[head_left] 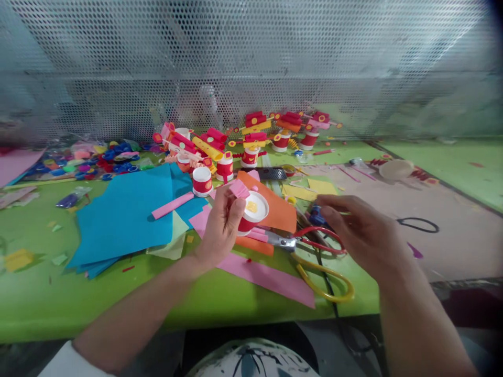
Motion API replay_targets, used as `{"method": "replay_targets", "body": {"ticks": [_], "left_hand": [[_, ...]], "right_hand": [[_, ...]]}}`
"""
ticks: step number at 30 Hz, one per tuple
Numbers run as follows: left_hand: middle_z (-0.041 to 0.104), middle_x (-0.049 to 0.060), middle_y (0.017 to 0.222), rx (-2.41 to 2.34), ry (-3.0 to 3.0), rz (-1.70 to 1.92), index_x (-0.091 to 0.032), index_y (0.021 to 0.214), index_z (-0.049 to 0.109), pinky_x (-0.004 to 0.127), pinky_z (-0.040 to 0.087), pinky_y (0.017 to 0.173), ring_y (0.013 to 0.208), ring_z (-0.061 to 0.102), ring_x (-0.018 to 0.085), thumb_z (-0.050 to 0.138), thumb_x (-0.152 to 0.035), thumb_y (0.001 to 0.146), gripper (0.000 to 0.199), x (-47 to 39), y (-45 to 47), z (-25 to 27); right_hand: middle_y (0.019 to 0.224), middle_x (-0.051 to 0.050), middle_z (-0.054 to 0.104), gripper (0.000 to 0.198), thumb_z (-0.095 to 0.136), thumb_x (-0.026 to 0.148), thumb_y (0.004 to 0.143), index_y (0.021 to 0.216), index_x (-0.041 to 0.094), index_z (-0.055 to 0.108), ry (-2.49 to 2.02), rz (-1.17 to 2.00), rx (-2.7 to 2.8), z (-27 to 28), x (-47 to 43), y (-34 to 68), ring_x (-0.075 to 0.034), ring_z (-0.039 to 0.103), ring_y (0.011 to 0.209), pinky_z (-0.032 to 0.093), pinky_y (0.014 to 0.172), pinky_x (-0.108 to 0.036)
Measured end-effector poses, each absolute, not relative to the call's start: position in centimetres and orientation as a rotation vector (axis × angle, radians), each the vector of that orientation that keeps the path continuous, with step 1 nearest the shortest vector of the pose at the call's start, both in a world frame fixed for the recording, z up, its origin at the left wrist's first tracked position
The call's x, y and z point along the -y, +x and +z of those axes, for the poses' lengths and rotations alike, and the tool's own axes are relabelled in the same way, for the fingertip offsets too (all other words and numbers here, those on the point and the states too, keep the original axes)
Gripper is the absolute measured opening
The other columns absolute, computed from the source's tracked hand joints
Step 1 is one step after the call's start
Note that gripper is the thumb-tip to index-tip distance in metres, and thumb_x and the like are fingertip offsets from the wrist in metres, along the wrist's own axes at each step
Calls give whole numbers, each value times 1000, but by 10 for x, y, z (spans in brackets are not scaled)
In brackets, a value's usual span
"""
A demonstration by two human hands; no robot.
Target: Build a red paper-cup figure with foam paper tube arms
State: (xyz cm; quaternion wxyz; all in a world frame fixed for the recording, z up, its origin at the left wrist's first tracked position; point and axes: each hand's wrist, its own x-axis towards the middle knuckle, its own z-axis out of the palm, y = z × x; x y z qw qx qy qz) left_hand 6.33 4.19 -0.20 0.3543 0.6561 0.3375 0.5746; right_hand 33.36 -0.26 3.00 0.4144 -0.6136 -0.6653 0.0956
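Note:
My left hand (223, 222) is closed, pinching a small folded piece of pink paper (238, 189). Its thumb is against the left side of an upturned white paper cup (260, 198) with a red band; yellowish glue (251, 206) lies on the cup's raised bottom. My right hand (359, 228) curls at a blue tool (316, 215), apparently a glue gun, mostly hidden by clutter and the fingers. Below that hand lie scissors with red handles (320, 234) and scissors with yellow handles (334, 288). Orange paper (277, 207) and a pink paper strip (271, 277) surround the cup.
Blue paper sheets (129, 209) cover the left, with a pink paper roll (173, 205) and another cup (202, 181) beside them. Finished-looking red and yellow paper models (255, 139) line the back near the perforated metal panel (251, 52). Colourful bagged pieces (90, 159) lie back left.

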Motion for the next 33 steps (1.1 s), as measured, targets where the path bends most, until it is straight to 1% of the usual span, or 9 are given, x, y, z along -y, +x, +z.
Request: {"method": "replay_targets", "body": {"ticks": [3, 5, 8, 10, 13, 20, 23, 28, 33], "left_hand": [[61, 1, 89, -846, 1755, 1472, -26, 117, 54, 30, 53, 75, 81, 60, 16, 45, -51, 108, 29, -41, 63, -5], [63, 2, 94, -812, 1797, 1475, -25, 120, 54, 29, 53, 77, 85, 61, 16, 46, -48, 108, 27, -41, 62, -5], [66, 5, 107, -757, 1861, 1451, -24, 125, 53, 32, 52, 84, 95, 63, 18, 46, -45, 109, 27, -41, 61, -4], [65, 6, 103, -755, 1903, 1423, -23, 120, 54, 34, 51, 81, 92, 62, 19, 45, -44, 109, 25, -41, 60, -2], [62, 4, 94, -752, 1947, 1404, -23, 107, 54, 35, 49, 74, 84, 60, 20, 47, -42, 108, 21, -41, 60, 0], [68, 6, 103, -694, 1700, 1291, -23, 119, 55, 33, 55, 82, 94, 66, 19, 46, -50, 108, 31, -37, 66, 8], [70, 7, 108, -768, 1539, 1279, -23, 117, 58, 33, 58, 81, 96, 69, 20, 44, -57, 107, 38, -38, 69, 9], [71, 11, 125, -881, 1324, 1204, -26, 126, 61, 36, 62, 84, 110, 71, 25, 35, -67, 104, 54, -44, 67, 1], [71, 14, 131, -899, 1291, 1237, -26, 135, 61, 38, 64, 83, 110, 72, 27, 37, -68, 104, 57, -47, 66, -11]], "right_hand": [[113, -7, 74, 32, 69, 47, 95, 118, 27, 74, -1272, 489, 1694, 58, -2, 287, -20, 71, 94, 58, 74, -30], [117, -6, 73, 31, 72, 46, 94, 119, 28, 74, -1131, 522, 1781, 72, -8, 266, -21, 70, 101, 60, 80, -33], [131, -5, 70, 37, 73, 39, 94, 131, 34, 71, -1008, 459, 1951, 82, -16, 252, -23, 68, 111, 59, 92, -38], [136, -4, 69, 42, 72, 33, 95, 137, 37, 68, -948, 385, 2072, 85, -21, 251, -23, 68, 116, 58, 98, -40], [127, -2, 75, 41, 69, 27, 97, 136, 39, 70, -848, 375, 2175, 87, -25, 253, -23, 69, 118, 56, 102, -41], [112, 0, 77, 26, 73, 27, 94, 113, 41, 81, -862, 498, 1990, 84, -29, 250, -20, 72, 103, 60, 91, -36], [105, 0, 78, 20, 80, 33, 88, 107, 37, 83, -944, 706, 1725, 78, -32, 250, -19, 72, 98, 61, 88, -35], [95, 1, 80, 27, 92, 41, 73, 98, 33, 83, -958, 1160, 1135, 57, -32, 253, -14, 72, 81, 60, 71, -28], [89, 3, 80, 28, 95, 34, 68, 93, 31, 83, -931, 1339, 827, 40, -28, 246, -10, 73, 78, 59, 68, -20]]}}
